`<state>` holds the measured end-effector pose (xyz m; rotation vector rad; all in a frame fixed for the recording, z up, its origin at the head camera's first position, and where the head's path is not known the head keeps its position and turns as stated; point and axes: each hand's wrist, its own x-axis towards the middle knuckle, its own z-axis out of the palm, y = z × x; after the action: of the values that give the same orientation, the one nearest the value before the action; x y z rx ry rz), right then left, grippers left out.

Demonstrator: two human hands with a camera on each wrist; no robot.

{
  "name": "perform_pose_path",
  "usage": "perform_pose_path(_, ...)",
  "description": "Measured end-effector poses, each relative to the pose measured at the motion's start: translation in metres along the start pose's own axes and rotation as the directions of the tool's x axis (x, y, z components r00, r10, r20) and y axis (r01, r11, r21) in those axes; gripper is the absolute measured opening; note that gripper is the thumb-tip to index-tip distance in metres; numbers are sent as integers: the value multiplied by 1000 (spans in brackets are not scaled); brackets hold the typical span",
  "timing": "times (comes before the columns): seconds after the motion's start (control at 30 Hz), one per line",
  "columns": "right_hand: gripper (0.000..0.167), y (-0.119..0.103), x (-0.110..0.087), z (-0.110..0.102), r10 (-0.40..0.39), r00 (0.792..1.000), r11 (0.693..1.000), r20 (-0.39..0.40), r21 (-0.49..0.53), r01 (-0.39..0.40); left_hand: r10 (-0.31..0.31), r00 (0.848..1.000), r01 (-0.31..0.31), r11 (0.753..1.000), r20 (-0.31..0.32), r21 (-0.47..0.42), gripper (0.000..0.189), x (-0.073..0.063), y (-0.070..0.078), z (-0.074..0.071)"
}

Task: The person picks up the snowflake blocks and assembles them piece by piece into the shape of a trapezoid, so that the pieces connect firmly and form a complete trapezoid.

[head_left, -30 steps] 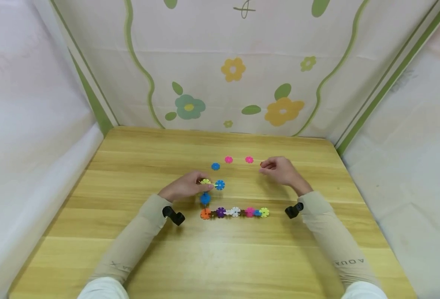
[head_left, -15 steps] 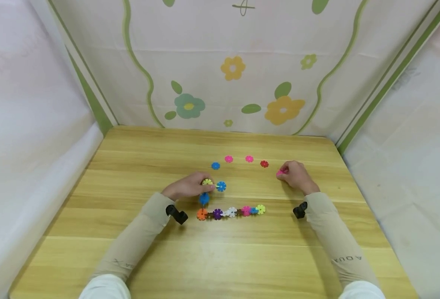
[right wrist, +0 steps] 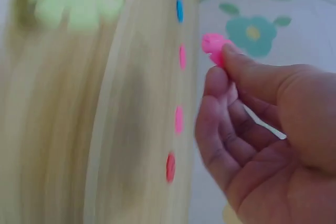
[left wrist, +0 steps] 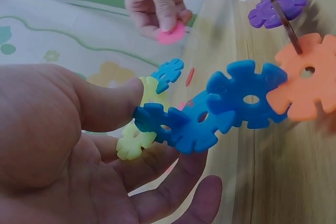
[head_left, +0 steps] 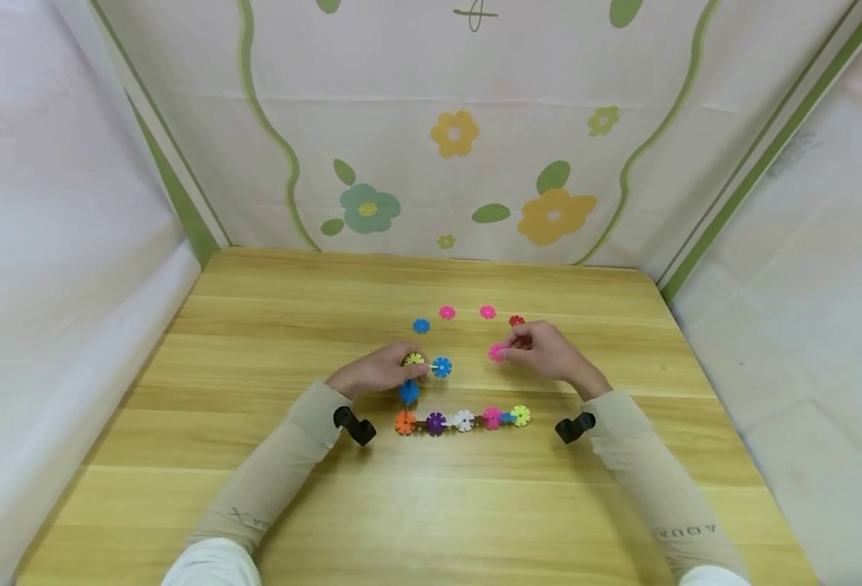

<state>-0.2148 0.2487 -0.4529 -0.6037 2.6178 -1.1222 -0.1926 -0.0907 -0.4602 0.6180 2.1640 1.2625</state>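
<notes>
My left hand (head_left: 385, 369) pinches the yellow end of a chain of interlocked plastic snowflake discs. Past its fingertips a blue disc (head_left: 441, 367) sticks out to the right. From the hand the chain drops through blue discs (left wrist: 247, 94) to an orange disc (head_left: 405, 422), then runs right along the table through a purple disc (head_left: 435, 423), a white disc (head_left: 463, 421) and a pink one to a yellow-green disc (head_left: 521, 416). Between thumb and fingers my right hand (head_left: 548, 352) holds a loose pink snowflake disc (right wrist: 214, 45), right of the chain's blue end.
Farther back on the wooden table (head_left: 313, 285) lie a loose blue disc (head_left: 421, 325), two pink discs (head_left: 487, 312) and a red disc (head_left: 517, 321), partly behind the right hand in the head view. A flower-print cloth (head_left: 372, 122) hangs behind the table's far edge.
My right hand reached right past the red disc, picked up a pink disc and brought it left towards the chain. My left hand shifted slightly right with the chain.
</notes>
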Motion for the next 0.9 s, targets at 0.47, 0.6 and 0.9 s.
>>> perform_pose_path(0.47, 7, -19, 0, 35, -192, 981, 981, -27, 2, 192, -23, 1000, 22, 999, -16, -35, 31, -1, 4, 3)
perform_pose_path(0.6, 9, -24, 0, 40, -235, 971, 971, -37, -44, 234, -21, 1000, 20, 999, -17, -43, 32, 0, 4, 4)
perform_pose_path(0.9, 5, -32, -2, 48, -308, 951, 948, -25, -93, 305, 12, 1000, -13, 999, -15, -52, 32, -1, 7, 5)
